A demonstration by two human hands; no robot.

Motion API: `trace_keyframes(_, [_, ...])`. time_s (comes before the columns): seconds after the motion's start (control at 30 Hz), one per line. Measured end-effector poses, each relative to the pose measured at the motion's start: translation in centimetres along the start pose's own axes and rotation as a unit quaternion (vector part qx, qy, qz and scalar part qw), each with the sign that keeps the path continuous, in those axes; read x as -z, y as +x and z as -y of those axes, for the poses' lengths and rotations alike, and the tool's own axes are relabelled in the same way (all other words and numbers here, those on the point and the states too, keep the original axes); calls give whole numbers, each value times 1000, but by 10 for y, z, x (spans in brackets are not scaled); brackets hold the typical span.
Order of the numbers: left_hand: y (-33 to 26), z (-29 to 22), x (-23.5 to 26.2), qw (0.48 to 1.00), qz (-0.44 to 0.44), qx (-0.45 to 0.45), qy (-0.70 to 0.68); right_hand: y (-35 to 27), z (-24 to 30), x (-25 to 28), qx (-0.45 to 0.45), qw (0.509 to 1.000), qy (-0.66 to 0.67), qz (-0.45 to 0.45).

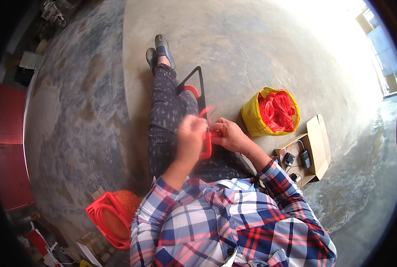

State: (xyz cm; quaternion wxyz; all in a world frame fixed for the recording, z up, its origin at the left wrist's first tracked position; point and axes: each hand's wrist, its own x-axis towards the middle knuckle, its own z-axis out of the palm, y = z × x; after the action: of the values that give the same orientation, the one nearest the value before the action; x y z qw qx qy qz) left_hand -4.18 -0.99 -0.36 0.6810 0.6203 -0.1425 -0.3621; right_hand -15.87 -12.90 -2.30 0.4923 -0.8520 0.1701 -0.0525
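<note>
Seated on a concrete floor with legs stretched out, the person works red cord around a black triangular frame that lies along the lap, its far end reaching toward the shoes. The left hand is curled closed at the near end of the frame, gripping what looks like the frame edge together with the wrapped cord; the right hand is also closed, its fingers pinching a loose loop of cord just beside the left hand — the 2 hands are nearly touching. By the look of it, the winding step is under way: a thick band of cord already sits on the near part of the frame and a smaller red patch farther up. The next turn would call for keeping the strand taut while the left hand steadies the frame. To the right stands a yellow bag full of red cord, with an open cardboard box of small black devices near it; at lower left lie 2 or more orange-red frames, stacked.
</note>
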Motion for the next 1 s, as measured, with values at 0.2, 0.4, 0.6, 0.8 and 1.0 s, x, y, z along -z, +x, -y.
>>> trace_keyframes(0.2, [-1,6,36,983,-62,142,-100,10,-17,-12,25,999,31,-13])
trace_keyframes(0.4, [-4,32,38,984,-46,-3,173,14,3,-8,-12,998,57,32])
trace_keyframes(0.6, [-16,-62,4,994,-40,82,-67,-9,46,20,98,988,9,-115])
trace_keyframes(0.8, [6,-30,25,926,194,182,-266,-35,52,53,-24,894,444,-46])
trace_keyframes(1.0, [1,-1,-6,983,102,148,40,-106,-4,186,133,715,592,-347])
